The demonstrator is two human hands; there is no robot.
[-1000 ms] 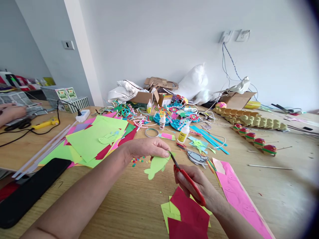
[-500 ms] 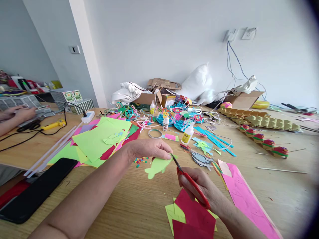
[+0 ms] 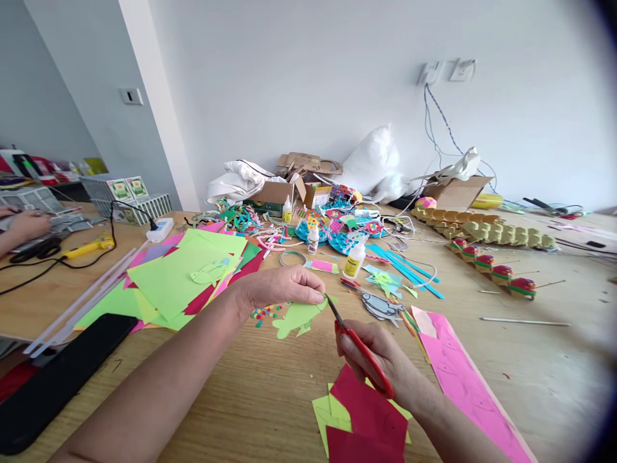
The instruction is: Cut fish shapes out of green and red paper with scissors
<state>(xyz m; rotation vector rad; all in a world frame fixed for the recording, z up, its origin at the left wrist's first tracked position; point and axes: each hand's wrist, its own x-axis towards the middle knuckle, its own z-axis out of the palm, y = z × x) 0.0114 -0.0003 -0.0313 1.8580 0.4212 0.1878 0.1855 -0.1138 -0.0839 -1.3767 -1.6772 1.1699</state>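
Note:
Between the thumb and fingers of my left hand (image 3: 294,286) is a lime-green fish-shaped paper cutout (image 3: 296,316), its tail hanging toward the lower left. My right hand (image 3: 373,354) grips red-handled scissors (image 3: 369,360), whose dark blades meet the paper's upper right edge beside my left fingertips. The blades look nearly closed. Below my right hand lie dark red paper pieces (image 3: 369,408) over lime-green scraps (image 3: 330,411). A grey paper fish (image 3: 380,307) rests on the table to the right of the blades, and small coloured dots (image 3: 265,313) lie by my left hand.
Stacked coloured sheets (image 3: 186,270) and a black phone (image 3: 67,379) are at left. A glue bottle (image 3: 354,258), tape roll (image 3: 292,258) and craft pieces stand behind my hands. Pink paper (image 3: 463,373) and egg-carton crafts (image 3: 491,263) lie right. A co-worker's hand (image 3: 29,226) shows far left.
The view has shifted, so the scene sits slightly further left. The green fish has turned a little in my left hand, and the scissors stay at its edge.

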